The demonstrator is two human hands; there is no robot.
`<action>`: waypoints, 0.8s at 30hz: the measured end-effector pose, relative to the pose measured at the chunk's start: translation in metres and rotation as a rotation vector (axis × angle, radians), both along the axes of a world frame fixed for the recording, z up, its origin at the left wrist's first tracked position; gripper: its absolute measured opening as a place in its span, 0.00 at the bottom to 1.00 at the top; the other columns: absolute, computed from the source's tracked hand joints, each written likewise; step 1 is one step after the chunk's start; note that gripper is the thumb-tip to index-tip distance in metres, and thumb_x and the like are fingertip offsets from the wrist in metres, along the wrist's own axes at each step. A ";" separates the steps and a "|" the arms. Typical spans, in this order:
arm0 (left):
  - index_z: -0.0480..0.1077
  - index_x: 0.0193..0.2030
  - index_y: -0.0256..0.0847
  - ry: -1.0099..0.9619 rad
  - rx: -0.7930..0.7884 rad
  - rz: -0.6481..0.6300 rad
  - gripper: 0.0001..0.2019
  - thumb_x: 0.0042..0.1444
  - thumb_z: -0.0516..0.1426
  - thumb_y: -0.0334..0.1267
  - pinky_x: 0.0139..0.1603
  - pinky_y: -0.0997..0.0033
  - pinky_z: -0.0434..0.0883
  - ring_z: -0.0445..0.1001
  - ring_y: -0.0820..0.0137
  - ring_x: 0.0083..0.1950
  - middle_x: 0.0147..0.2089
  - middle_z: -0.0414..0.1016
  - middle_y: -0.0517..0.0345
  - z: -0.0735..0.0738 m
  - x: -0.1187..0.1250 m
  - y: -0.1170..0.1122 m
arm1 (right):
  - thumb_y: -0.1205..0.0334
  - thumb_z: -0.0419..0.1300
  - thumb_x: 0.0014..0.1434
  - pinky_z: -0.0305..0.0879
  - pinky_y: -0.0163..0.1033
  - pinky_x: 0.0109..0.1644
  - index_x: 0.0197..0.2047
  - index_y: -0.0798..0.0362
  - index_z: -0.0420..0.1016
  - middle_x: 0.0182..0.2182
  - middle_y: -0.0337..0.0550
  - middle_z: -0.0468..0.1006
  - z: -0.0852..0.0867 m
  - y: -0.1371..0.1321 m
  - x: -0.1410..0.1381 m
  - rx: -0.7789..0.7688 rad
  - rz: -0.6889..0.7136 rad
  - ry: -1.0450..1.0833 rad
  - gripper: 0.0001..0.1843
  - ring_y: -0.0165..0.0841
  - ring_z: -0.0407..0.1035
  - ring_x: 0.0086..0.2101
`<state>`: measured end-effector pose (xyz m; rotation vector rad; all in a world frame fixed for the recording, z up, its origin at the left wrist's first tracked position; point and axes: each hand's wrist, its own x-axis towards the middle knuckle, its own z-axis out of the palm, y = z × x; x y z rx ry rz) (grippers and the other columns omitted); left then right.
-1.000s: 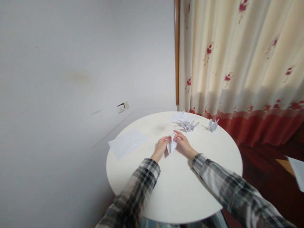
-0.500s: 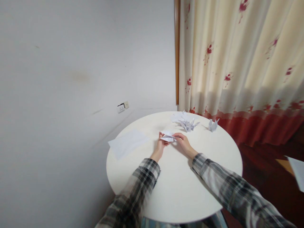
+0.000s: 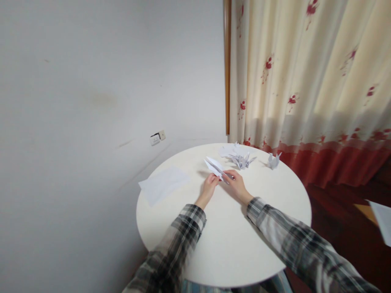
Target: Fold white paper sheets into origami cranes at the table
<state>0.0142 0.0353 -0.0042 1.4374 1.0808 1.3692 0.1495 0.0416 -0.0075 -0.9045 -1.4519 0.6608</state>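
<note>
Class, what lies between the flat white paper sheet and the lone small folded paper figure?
Head view: the left hand and right hand pinching a pointed folded white paper, then a pile of white folded paper figures.

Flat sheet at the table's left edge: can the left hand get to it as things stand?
Probably yes. The sheet lies on the table just left of the left hand, nothing between them. But that hand is on the folded paper, shared with the right hand.
</note>
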 end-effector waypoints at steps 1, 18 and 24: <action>0.67 0.32 0.39 -0.002 0.002 -0.004 0.11 0.48 0.56 0.45 0.37 0.71 0.67 0.73 0.69 0.38 0.34 0.76 0.55 0.001 0.000 0.000 | 0.52 0.59 0.50 0.61 0.42 0.46 0.34 0.48 0.75 0.36 0.46 0.75 0.000 0.000 0.000 -0.018 0.014 0.006 0.11 0.36 0.67 0.38; 0.66 0.34 0.38 -0.012 0.096 0.073 0.11 0.45 0.60 0.39 0.38 0.71 0.68 0.73 0.71 0.35 0.33 0.75 0.54 -0.012 -0.003 0.012 | 0.56 0.63 0.42 0.63 0.42 0.41 0.34 0.52 0.78 0.35 0.43 0.78 -0.007 0.008 -0.004 -0.184 0.232 0.181 0.14 0.33 0.69 0.32; 0.65 0.34 0.39 0.009 0.109 0.039 0.11 0.48 0.56 0.43 0.35 0.74 0.66 0.72 0.72 0.33 0.31 0.74 0.58 -0.011 -0.004 0.009 | 0.60 0.62 0.43 0.62 0.40 0.43 0.33 0.51 0.77 0.37 0.44 0.77 -0.008 0.008 -0.004 -0.156 0.192 0.163 0.11 0.34 0.69 0.36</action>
